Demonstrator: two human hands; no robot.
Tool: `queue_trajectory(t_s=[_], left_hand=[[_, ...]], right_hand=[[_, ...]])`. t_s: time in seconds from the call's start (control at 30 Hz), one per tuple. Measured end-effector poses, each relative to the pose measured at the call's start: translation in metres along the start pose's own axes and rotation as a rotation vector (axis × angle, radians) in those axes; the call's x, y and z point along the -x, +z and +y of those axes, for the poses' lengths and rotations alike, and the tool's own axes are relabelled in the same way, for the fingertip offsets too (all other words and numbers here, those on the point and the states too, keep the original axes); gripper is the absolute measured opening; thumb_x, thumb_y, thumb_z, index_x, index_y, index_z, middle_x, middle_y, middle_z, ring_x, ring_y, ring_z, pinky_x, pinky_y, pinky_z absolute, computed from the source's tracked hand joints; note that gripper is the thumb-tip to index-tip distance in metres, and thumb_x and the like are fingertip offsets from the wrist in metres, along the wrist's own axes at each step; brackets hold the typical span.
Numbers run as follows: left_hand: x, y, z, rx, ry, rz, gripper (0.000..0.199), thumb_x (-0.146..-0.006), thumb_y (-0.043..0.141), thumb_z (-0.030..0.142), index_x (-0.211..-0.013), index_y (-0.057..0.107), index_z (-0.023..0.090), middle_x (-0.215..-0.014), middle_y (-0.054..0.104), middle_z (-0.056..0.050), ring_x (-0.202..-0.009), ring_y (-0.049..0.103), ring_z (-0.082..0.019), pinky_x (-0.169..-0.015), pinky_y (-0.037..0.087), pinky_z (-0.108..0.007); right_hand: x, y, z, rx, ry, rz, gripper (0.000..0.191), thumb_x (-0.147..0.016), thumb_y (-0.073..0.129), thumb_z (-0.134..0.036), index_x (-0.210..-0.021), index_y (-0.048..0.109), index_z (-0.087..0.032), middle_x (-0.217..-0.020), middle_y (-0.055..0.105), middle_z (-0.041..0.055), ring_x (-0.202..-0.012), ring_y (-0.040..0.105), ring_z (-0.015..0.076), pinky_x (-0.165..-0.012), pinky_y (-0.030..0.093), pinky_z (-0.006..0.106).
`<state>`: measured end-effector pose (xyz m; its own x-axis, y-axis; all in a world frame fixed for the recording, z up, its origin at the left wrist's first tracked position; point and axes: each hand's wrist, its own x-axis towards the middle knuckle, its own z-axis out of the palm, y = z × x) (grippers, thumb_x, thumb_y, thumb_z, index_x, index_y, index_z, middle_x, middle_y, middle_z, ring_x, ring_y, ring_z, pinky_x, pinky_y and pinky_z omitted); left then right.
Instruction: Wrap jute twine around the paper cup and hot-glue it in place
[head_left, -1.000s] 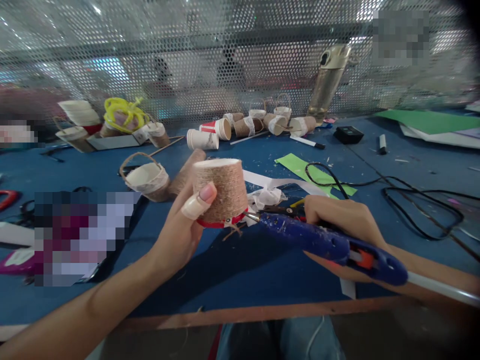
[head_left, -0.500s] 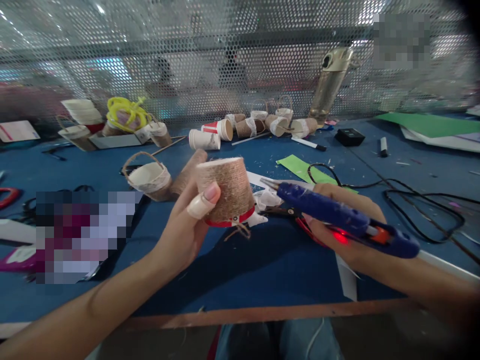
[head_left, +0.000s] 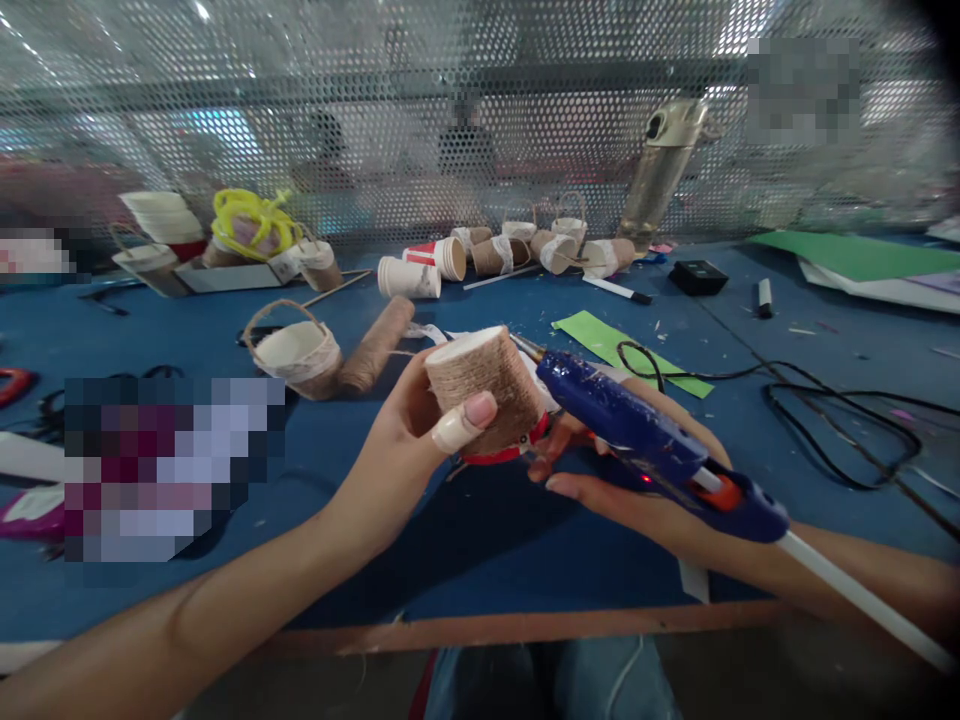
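My left hand (head_left: 409, 450) grips a paper cup (head_left: 480, 385) wound with brown twine, its thumb wrapped in a pale bandage. The cup tilts, with its white opening up and a red band near its bottom. In my right hand (head_left: 615, 500) is a blue hot glue gun (head_left: 615, 415), a white glue stick (head_left: 862, 595) jutting from its back. The metal nozzle points at the cup's upper right side; whether it touches I cannot tell. Fingers of my right hand reach toward the cup's lower edge.
A twine-covered basket cup (head_left: 296, 350) and a roll of twine (head_left: 379, 345) lie to the left. Green paper (head_left: 592, 335) and a black cord (head_left: 840, 365) are on the right. Several decorated cups and a water bottle (head_left: 656, 180) stand along the mesh panel.
The cup has shifted right and slightly down, tilting more. The glue gun has moved a little left, so its nozzle is now beside the cup, with my right fingers near its bottom.
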<state>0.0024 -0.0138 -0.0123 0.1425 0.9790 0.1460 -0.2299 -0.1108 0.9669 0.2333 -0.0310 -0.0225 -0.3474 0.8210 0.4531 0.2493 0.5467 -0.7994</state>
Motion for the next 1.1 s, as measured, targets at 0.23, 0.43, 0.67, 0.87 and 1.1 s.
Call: queue_trajectory(t_s=[0.23,0.43,0.67,0.87,1.1], left_hand=[[-0.002,0.000,0.000,-0.018,0.007,0.034,0.043,-0.082,0.088,0.044,-0.119,0.075,0.028,-0.123,0.077,-0.005,-0.120,0.070,-0.028,-0.099,0.058,-0.035],[-0.002,-0.001,0.002,-0.035,-0.005,0.046,0.043,-0.079,0.090,0.045,-0.114,0.076,0.027,-0.117,0.077,-0.004,-0.115,0.070,-0.027,-0.096,0.058,-0.034],[-0.003,0.002,0.007,-0.083,-0.018,0.037,0.039,-0.078,0.091,0.044,-0.108,0.074,0.026,-0.108,0.076,-0.003,-0.104,0.071,-0.024,-0.087,0.060,-0.032],[-0.002,-0.001,0.008,-0.109,-0.039,0.037,0.039,-0.078,0.091,0.046,-0.105,0.073,0.026,-0.102,0.075,0.000,-0.098,0.070,-0.019,-0.085,0.057,-0.027],[0.000,-0.002,0.010,-0.147,-0.128,0.004,0.042,-0.078,0.090,0.050,-0.108,0.071,0.027,-0.105,0.075,0.000,-0.103,0.070,-0.020,-0.088,0.055,-0.027]], right_hand=[[-0.002,-0.007,-0.006,-0.044,0.027,0.090,0.020,-0.086,0.087,-0.021,-0.095,0.070,-0.026,-0.089,0.080,-0.0012,-0.069,0.077,0.0161,-0.070,0.067,0.031],[-0.004,-0.012,-0.006,0.128,-0.054,0.170,0.018,-0.085,0.087,-0.020,-0.094,0.073,-0.028,-0.090,0.081,-0.0014,-0.078,0.078,0.0192,-0.071,0.065,0.031],[-0.006,-0.016,-0.009,0.121,-0.088,0.184,0.021,-0.083,0.088,-0.017,-0.089,0.072,-0.028,-0.085,0.078,-0.0039,-0.071,0.074,0.0153,-0.074,0.064,0.031],[-0.007,-0.015,-0.010,0.026,-0.087,0.175,0.021,-0.083,0.087,-0.012,-0.089,0.073,-0.026,-0.087,0.077,-0.0035,-0.073,0.073,0.0146,-0.073,0.063,0.029],[-0.006,-0.019,-0.010,0.047,-0.052,0.140,0.016,-0.088,0.085,-0.017,-0.092,0.074,-0.026,-0.086,0.073,-0.0033,-0.066,0.068,0.0112,-0.062,0.058,0.025]])
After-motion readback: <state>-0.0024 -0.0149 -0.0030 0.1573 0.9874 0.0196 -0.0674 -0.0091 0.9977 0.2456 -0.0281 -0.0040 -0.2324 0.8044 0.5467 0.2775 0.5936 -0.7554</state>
